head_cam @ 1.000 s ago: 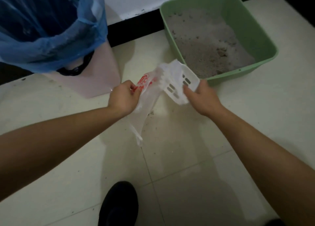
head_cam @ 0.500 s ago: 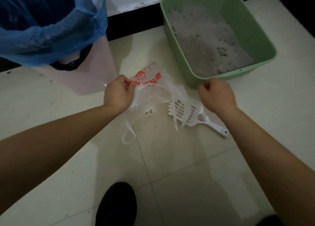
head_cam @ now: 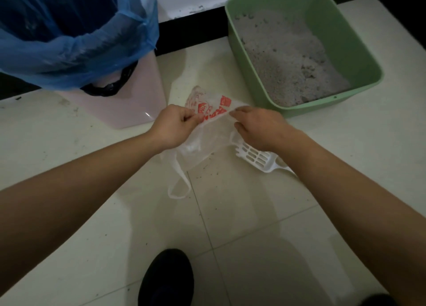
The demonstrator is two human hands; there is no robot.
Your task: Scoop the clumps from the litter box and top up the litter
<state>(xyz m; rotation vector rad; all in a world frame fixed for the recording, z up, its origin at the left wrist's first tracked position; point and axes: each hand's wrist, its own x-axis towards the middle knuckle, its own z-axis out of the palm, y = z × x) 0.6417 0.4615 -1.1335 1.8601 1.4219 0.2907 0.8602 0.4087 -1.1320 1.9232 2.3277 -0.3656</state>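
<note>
Opening plastic bag (head_cam: 207, 135) on floor beside green litter box (head_cam: 345, 40).
Fingers of left hand (head_cam: 175, 125) and right hand (head_cam: 258, 127) each pinch the bag mouth; scoop (head_cam: 255, 158) lies under right wrist, handle hidden. Thin film could slip or tear if tugged. Clumps hard to make out in dim litter.

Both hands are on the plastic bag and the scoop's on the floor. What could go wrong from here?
1. The left hand and right hand both pinch the thin plastic bag; pulling it open hard could tear it.
2. The scoop lies on the floor right under the right wrist, so it may get knocked.
3. The bag's handle loop trails on speckled tiles near the shoe; it could be trodden on.
</note>
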